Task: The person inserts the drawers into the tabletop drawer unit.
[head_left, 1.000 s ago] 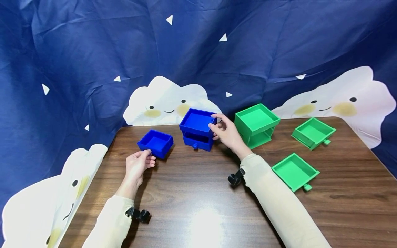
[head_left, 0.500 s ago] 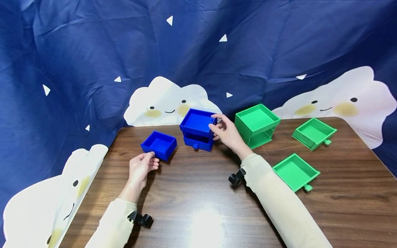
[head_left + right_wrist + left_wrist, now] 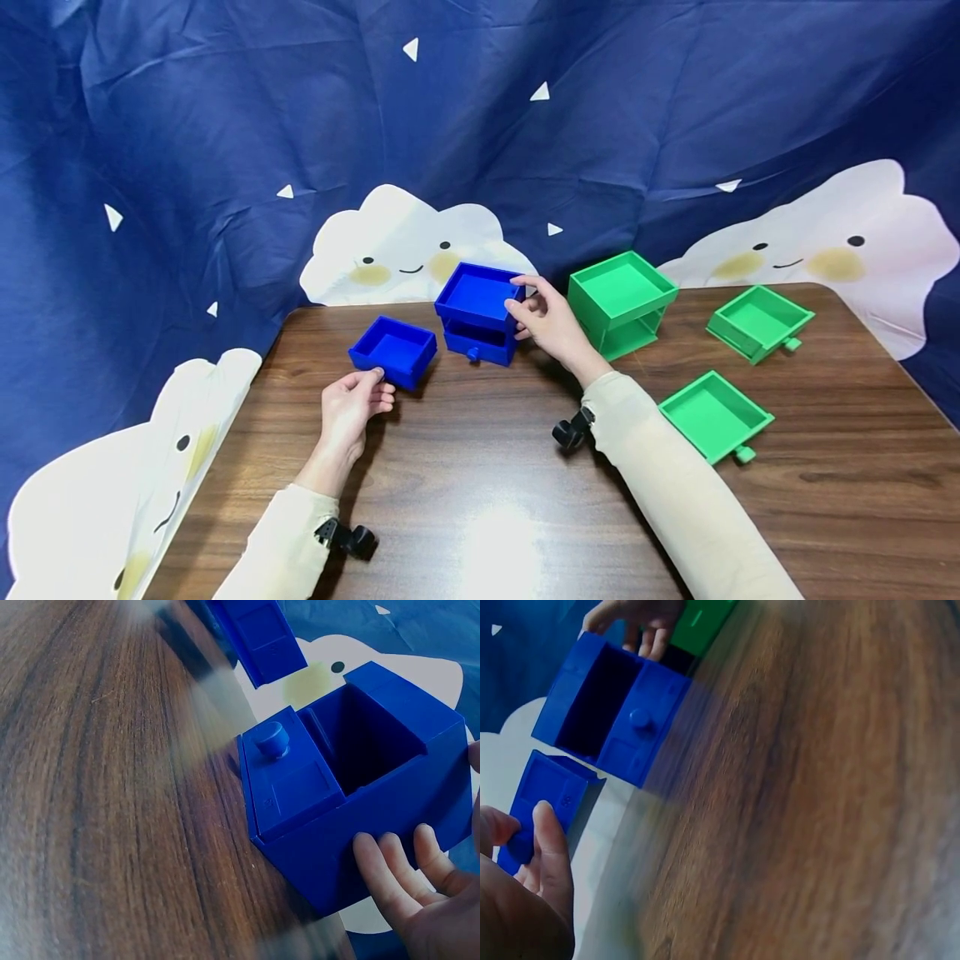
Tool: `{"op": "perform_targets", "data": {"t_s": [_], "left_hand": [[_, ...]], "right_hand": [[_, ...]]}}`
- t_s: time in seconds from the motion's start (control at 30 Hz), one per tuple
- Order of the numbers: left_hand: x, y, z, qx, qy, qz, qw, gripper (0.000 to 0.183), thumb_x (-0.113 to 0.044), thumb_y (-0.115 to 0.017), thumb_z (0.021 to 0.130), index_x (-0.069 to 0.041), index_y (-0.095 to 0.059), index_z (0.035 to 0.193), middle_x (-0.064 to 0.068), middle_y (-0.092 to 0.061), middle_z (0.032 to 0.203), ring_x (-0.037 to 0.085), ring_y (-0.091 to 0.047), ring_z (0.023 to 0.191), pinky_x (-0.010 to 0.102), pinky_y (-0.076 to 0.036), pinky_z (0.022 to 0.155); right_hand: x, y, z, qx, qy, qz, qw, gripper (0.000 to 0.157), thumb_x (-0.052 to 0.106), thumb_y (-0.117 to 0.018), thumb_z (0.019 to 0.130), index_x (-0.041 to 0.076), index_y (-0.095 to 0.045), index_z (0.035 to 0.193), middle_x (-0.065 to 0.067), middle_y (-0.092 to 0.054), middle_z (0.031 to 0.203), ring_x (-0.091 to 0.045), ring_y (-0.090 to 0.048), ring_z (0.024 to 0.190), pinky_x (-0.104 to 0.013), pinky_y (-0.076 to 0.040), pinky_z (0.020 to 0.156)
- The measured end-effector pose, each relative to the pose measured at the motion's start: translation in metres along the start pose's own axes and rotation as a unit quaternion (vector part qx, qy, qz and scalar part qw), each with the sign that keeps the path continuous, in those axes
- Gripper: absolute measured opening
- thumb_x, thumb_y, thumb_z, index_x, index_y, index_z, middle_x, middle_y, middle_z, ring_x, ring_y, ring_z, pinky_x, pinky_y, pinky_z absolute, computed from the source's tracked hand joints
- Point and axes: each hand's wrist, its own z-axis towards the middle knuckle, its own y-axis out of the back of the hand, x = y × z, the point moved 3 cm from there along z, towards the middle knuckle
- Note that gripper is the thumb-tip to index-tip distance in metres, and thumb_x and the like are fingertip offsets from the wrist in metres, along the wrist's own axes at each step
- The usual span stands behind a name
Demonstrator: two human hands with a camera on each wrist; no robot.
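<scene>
A small blue drawer (image 3: 395,348) hangs above the table's back left, its front toward me. My left hand (image 3: 352,408) pinches its round knob (image 3: 519,841) between thumb and fingers. Just to the right stands a blue cabinet (image 3: 480,293), with a shallow tray top and a dark upper slot. Its lower slot holds a closed drawer (image 3: 289,776) with a round knob. My right hand (image 3: 551,321) grips the cabinet's right side, thumb and index finger at the top rim. In the right wrist view, several fingertips (image 3: 367,851) lie along the side wall.
A green cabinet (image 3: 622,292) with an open front stands right of the blue one. Two green drawers lie farther right: one drawer (image 3: 761,321) at the back, another drawer (image 3: 715,417) nearer, beside my right sleeve (image 3: 675,475). A blue curtain (image 3: 480,125) hangs behind the wooden table (image 3: 450,467).
My left hand has carried the blue drawer rightward, closer to the blue cabinet. My right hand and the cabinet have stayed in place.
</scene>
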Motion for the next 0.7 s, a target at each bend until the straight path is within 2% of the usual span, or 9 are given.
{"op": "perform_targets", "data": {"t_s": [0.33,0.7], "left_hand": [[0.001,-0.013,-0.007,0.011,-0.004,-0.020,0.9997,0.020,-0.004,-0.066,0.104,-0.004,-0.068,0.085,0.002,-0.073,0.065,0.010,-0.068,0.053,0.023,-0.060,0.056],[0.004,-0.028,-0.014,0.025,-0.011,-0.016,0.9995,0.020,-0.003,-0.066,0.104,-0.004,-0.069,0.084,0.002,-0.073,0.066,0.010,-0.067,0.053,0.024,-0.059,0.054]], "right_hand": [[-0.001,0.002,0.001,0.000,0.001,-0.004,1.000,0.045,0.020,-0.067,0.109,0.008,-0.056,0.150,-0.012,-0.062,0.094,-0.033,-0.069,0.078,-0.060,-0.065,0.081],[-0.002,0.000,0.001,0.001,0.001,0.002,1.000,0.044,0.019,-0.067,0.108,0.008,-0.056,0.149,-0.010,-0.061,0.092,-0.034,-0.069,0.077,-0.063,-0.064,0.081]]}}
